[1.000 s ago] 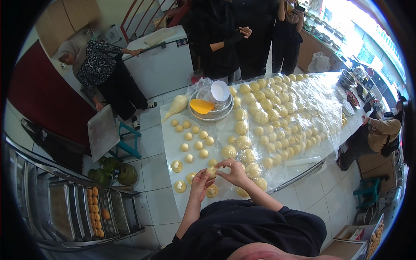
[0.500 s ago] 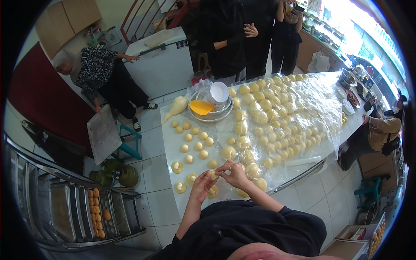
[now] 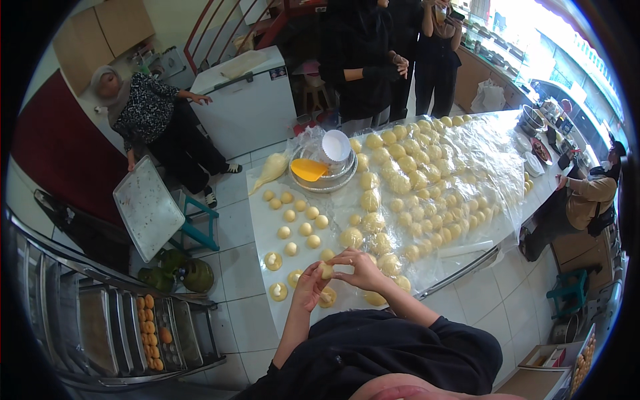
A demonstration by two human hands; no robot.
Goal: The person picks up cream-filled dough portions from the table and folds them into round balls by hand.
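My left hand [image 3: 309, 283] and my right hand [image 3: 357, 270] are together at the near edge of the white table [image 3: 270, 215], pinching a small pale piece of dough [image 3: 326, 271] between their fingers. Around them lie flattened dough rounds [image 3: 273, 261], some with a white dollop on top. Small dough balls [image 3: 305, 229] sit just beyond, and larger balls [image 3: 407, 163] lie under clear plastic to the right. A pale piping bag [image 3: 272, 172] rests at the table's back left, beside metal bowls [image 3: 323, 181] holding an orange scraper [image 3: 308, 169] and white paper cups [image 3: 335, 146].
A person [image 3: 152, 120] at left holds a metal tray [image 3: 148, 203] by a teal stool. A rack [image 3: 100, 327] with baked buns stands lower left, gas cylinders behind it. Several people [image 3: 360, 53] stand beyond the table near a chest freezer [image 3: 247, 107]; another [image 3: 577, 203] works at right.
My hands keep working the dough, fingers shifting slightly. The person at left has swung the tray outward to the left and raised their head. The people beyond the table have shifted to the right.
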